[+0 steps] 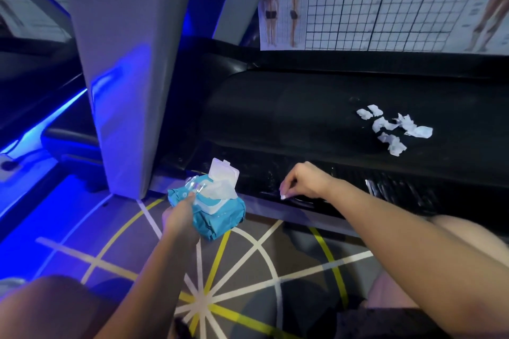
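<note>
Lower centre: the pack of wipes (220, 209), lid raised, is gripped by the left hand (179, 217). The right hand (305, 181) is held loosely curled, empty, over the treadmill (303, 107). Paper scraps (394, 129) are seen at right.

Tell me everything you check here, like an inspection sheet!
Surface: black treadmill belt, dark and flat.
Job's things: blue wet wipes pack, lid flipped open, a wipe showing.
Clutter: torn white paper scraps on the belt.
Hands: left hand grips the pack; right hand curled above the side rail, unclear if pinching anything.
Cables: nothing seen.
Surroundings: posture chart on the wall, floor with yellow and white lines, blue light.
</note>
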`<state>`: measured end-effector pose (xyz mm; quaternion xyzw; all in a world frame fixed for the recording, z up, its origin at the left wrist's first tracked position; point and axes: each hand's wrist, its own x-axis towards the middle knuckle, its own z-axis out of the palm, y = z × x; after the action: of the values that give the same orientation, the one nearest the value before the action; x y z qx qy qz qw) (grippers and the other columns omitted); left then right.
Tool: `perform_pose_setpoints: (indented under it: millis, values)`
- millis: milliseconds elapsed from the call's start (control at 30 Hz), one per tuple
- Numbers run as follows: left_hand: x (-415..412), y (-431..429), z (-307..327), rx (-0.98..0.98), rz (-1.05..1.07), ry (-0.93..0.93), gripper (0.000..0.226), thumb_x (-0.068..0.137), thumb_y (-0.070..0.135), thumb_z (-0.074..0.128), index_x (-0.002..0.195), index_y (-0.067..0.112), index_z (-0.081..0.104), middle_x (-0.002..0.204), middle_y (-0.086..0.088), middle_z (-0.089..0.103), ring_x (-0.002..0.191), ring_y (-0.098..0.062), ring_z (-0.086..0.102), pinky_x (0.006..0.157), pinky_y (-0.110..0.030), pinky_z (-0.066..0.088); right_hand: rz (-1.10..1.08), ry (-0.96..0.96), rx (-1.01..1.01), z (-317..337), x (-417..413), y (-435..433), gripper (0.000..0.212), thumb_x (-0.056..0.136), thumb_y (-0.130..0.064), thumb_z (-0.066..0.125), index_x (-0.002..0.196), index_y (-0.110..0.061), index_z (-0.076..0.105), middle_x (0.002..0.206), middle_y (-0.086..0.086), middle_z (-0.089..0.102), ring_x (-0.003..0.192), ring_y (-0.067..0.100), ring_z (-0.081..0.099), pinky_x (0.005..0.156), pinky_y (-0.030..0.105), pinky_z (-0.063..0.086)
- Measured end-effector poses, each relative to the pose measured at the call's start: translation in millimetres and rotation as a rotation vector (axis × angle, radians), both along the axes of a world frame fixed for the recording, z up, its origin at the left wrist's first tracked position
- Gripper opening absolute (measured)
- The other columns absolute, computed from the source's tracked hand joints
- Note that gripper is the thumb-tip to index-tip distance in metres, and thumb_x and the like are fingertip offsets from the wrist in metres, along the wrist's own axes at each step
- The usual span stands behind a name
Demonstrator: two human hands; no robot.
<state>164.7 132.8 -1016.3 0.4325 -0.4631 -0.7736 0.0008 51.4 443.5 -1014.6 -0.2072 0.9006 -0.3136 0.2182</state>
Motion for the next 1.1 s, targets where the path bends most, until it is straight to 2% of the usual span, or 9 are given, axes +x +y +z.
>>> perform_pose_setpoints:
  millis: [100,200,333,433,633,733,833,967,1100]
  values:
    - [9.0,26.0,43.5,-0.065,0.015,0.035,0.032,0.100,0.026,0.072,0.124,0.005,0.067,0.118,-0.019,0.076,0.096,-0.037,0.078,0.087,-0.054,0.061,-0.040,-0.029,0.007,14.6,-8.9,0.2,0.015,0.073,-0.019,0.090,0.085,-0.019,0.082,0.078,-0.014,0.074,0.073,-0.014,0.063,0.072,0.002,0.043]
    - [13.6,46.4,79.2,-0.085,0.033,0.038,0.013,0.110,0.017,0.058,0.112,0.005,0.063,0.113,-0.018,0.072,0.083,-0.030,0.070,0.091,-0.054,0.055,-0.284,0.022,-0.102,21.8,-27.8,6.3,0.025,0.072,-0.015,0.091,0.094,-0.015,0.078,0.075,-0.008,0.073,0.072,-0.007,0.066,0.075,0.010,0.051]
    - [15.7,58.5,103.4,-0.060,0.054,0.077,0.025,0.111,0.012,0.053,0.133,0.000,0.059,0.123,-0.018,0.064,0.101,-0.035,0.067,0.093,-0.053,0.051,-0.476,0.068,-0.030,11.4,-39.8,6.1,0.028,0.076,-0.024,0.088,0.097,-0.013,0.074,0.085,-0.002,0.071,0.078,0.012,0.065,0.074,0.022,0.051]
    - [17.8,57.4,96.9,-0.038,0.059,0.071,0.037,0.112,0.012,0.052,0.144,-0.006,0.054,0.131,-0.018,0.064,0.126,-0.042,0.062,0.102,-0.054,0.049,-0.411,0.060,0.072,-0.5,-37.5,-0.5,0.018,0.079,-0.025,0.085,0.089,-0.013,0.077,0.090,0.006,0.073,0.084,0.022,0.068,0.076,0.030,0.056]
    - [20.5,55.9,97.3,-0.073,0.073,0.050,0.043,0.112,0.011,0.050,0.149,-0.010,0.046,0.139,-0.022,0.060,0.135,-0.042,0.057,0.094,-0.045,0.046,-0.341,0.054,0.053,-10.8,-30.8,-9.5,0.004,0.082,-0.022,0.080,0.080,-0.022,0.077,0.087,0.000,0.073,0.086,0.019,0.069,0.077,0.032,0.057]
    - [14.3,38.3,92.0,-0.135,0.084,0.017,0.040,0.110,0.012,0.056,0.144,-0.008,0.053,0.141,-0.025,0.063,0.121,-0.041,0.065,0.089,-0.046,0.050,-0.225,0.008,0.028,-4.5,-26.9,-10.5,0.010,0.077,-0.026,0.087,0.083,-0.023,0.080,0.088,-0.005,0.074,0.085,0.007,0.066,0.068,0.010,0.047]
    - [3.8,15.1,85.1,-0.224,0.124,0.019,0.025,0.107,0.009,0.062,0.130,0.001,0.060,0.121,-0.021,0.069,0.093,-0.032,0.069,0.074,-0.045,0.055,-0.060,-0.041,0.042,7.1,-16.1,-13.2,0.014,0.074,-0.025,0.089,0.085,-0.025,0.081,0.084,-0.016,0.073,0.080,-0.009,0.063,0.067,0.001,0.042]
    - [-10.6,-2.9,76.4,-0.331,0.170,0.028,0.034,0.101,0.008,0.071,0.131,-0.003,0.063,0.121,-0.021,0.071,0.089,-0.033,0.072,0.080,-0.045,0.059,0.134,-0.157,0.121,22.6,-9.0,-19.4,0.015,0.071,-0.030,0.089,0.083,-0.028,0.081,0.074,-0.016,0.074,0.067,-0.007,0.064,0.069,0.018,0.051]
    - [-22.5,-11.9,64.9,-0.330,0.158,0.017,0.034,0.100,0.005,0.070,0.131,-0.006,0.060,0.121,-0.023,0.070,0.098,-0.037,0.071,0.088,-0.052,0.059,-0.025,-0.170,0.063,31.0,-20.2,-15.4,0.011,0.078,-0.018,0.083,0.085,-0.011,0.077,0.063,0.004,0.071,0.058,0.012,0.066,0.065,0.031,0.058]
